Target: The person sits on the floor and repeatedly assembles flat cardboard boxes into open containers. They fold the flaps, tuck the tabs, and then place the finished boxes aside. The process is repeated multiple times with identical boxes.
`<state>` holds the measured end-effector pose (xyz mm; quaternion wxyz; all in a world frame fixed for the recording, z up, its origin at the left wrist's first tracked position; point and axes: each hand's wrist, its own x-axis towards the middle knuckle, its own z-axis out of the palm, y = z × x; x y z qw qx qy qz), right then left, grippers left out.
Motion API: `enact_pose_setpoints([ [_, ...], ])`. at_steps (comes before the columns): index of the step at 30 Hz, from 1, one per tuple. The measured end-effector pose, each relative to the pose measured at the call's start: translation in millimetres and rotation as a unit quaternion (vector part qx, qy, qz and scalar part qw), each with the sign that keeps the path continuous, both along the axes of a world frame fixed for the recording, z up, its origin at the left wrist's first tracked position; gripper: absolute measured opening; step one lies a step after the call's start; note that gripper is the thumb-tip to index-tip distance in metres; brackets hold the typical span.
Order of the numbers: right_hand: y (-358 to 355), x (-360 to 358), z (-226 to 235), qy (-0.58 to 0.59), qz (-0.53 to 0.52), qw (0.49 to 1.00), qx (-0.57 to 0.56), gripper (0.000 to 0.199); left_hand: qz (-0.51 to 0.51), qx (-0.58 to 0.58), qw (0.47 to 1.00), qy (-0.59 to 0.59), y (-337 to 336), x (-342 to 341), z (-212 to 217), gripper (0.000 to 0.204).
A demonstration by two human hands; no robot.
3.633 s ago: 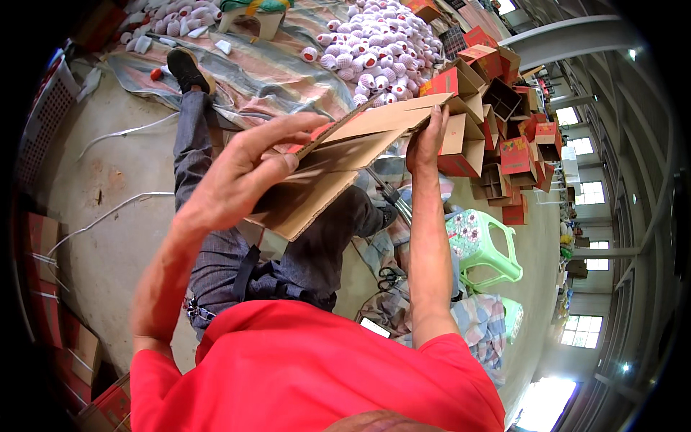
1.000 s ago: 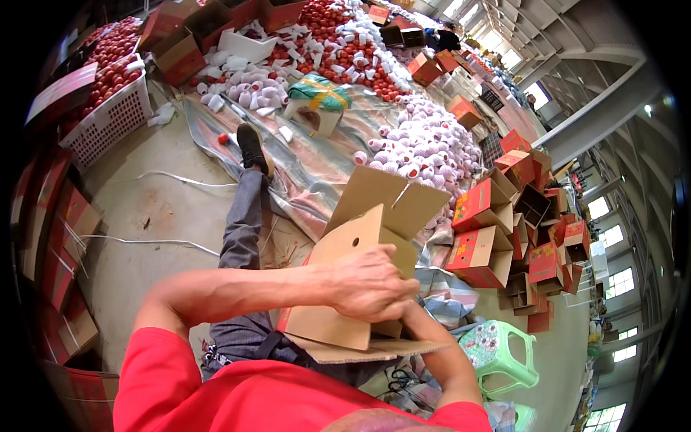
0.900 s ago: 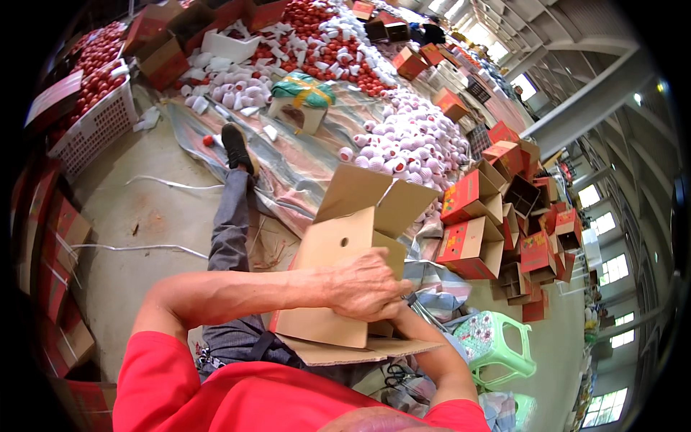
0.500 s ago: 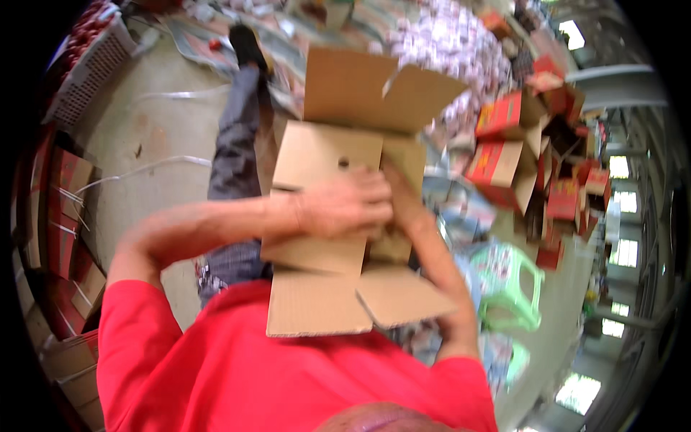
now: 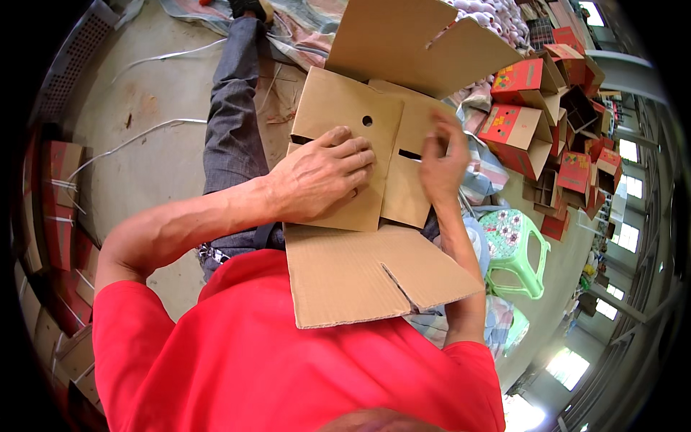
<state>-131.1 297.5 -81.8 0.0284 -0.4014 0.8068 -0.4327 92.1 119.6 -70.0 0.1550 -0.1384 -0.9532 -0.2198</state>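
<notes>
A brown cardboard box (image 5: 345,101) lies across my lap. Its slit flaps spread outward, one at the far end and one near flap (image 5: 345,277) against my red shirt. The panel under my left hand (image 5: 324,173) has a small round hole; the panel to its right has a dark slot. My left hand rests palm down on the first panel, fingers bent and slightly apart, holding nothing. At the right panel's outer edge is my right hand (image 5: 443,155), raised, thumb and fingers apart and a little blurred. Whether it touches the cardboard I cannot tell.
Red-and-brown open cartons (image 5: 536,140) are heaped at the right. A green stool (image 5: 515,252) with a flowered seat stands nearer. Bundled red cartons (image 5: 61,187) and a perforated crate (image 5: 75,61) line the left. White strapping (image 5: 155,129) trails over the floor.
My right hand, partly hidden beside the box's middle before, has come out to the right panel's outer edge. That panel now shows more fully. My left hand stays on the box.
</notes>
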Motion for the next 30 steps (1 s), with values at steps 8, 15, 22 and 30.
enact_pose_setpoints([
  [8,19,11,-19,-0.337,-0.019,0.941,-0.032,0.053,0.017,-0.003,1.0,-0.017,-4,9,-4,0.033],
  [15,22,23,-20,-0.24,-0.034,0.97,0.021,0.055,0.015,-0.093,0.995,-0.028,-1,7,6,0.033],
  [22,21,23,-1,0.171,0.016,0.979,0.108,0.057,0.027,-0.03,0.999,0.029,2,13,-8,0.033],
  [30,-43,10,18,0.278,0.23,0.892,0.273,0.054,0.035,-0.018,0.999,0.026,-1,12,-4,0.035],
])
